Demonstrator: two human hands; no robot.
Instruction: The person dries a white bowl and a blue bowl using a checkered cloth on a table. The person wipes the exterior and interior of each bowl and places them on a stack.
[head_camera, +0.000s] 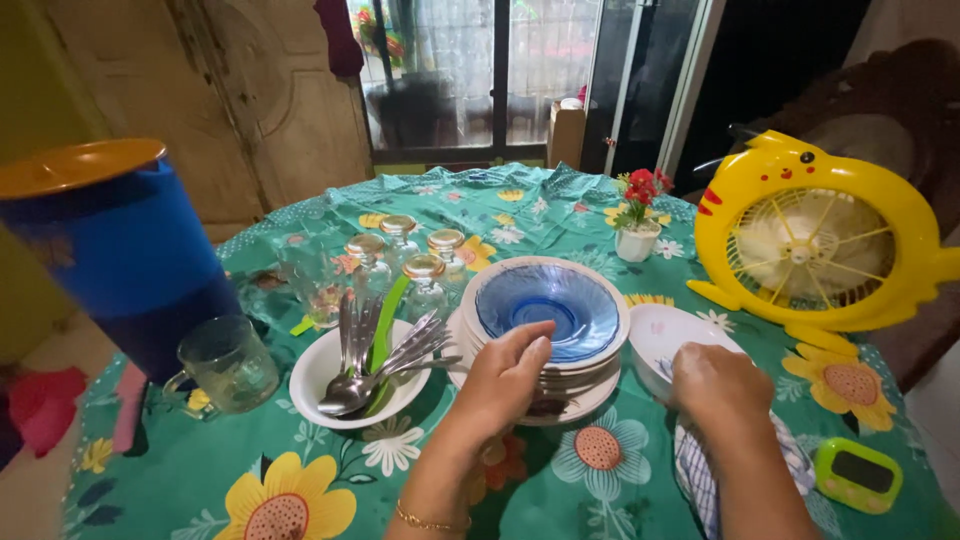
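Now the left hand (505, 375) grips the stacked plates' (548, 318) near rim, blue dish facing up, while the right hand (722, 385) clutches a checked cloth (697, 470).

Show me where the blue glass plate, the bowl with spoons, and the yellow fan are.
blue glass plate (548, 308): head view, on the middle of its blue dish.
bowl with spoons (312, 372): head view, on its bare white left inner wall.
yellow fan (722, 232): head view, on its yellow left frame.
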